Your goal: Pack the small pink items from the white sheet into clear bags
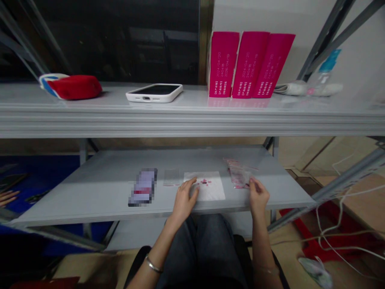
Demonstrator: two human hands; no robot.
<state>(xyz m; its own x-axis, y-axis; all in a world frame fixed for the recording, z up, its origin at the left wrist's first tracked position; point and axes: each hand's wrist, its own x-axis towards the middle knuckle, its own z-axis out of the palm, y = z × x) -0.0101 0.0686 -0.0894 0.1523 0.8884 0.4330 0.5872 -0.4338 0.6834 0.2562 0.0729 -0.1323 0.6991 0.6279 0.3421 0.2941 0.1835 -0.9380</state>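
Note:
My left hand [185,197] rests on the lower grey shelf [90,188], its fingers bent and touching the left edge of a white sheet of paper [210,189]. A few tiny pink pieces [205,182] lie on that sheet just past my fingertips. My right hand [257,194] is at the sheet's right side, fingers pinched on a small clear plastic bag [240,178] from a little pile of such bags with pink content. An empty clear bag [171,177] lies left of the sheet.
A blurred card-like object [143,187] lies left on the lower shelf. The upper shelf [180,116] carries a red cap [72,86], a white-cased phone [154,92], three pink boxes [248,64] and a bottle [323,74]. Cables [339,224] trail on the floor at right.

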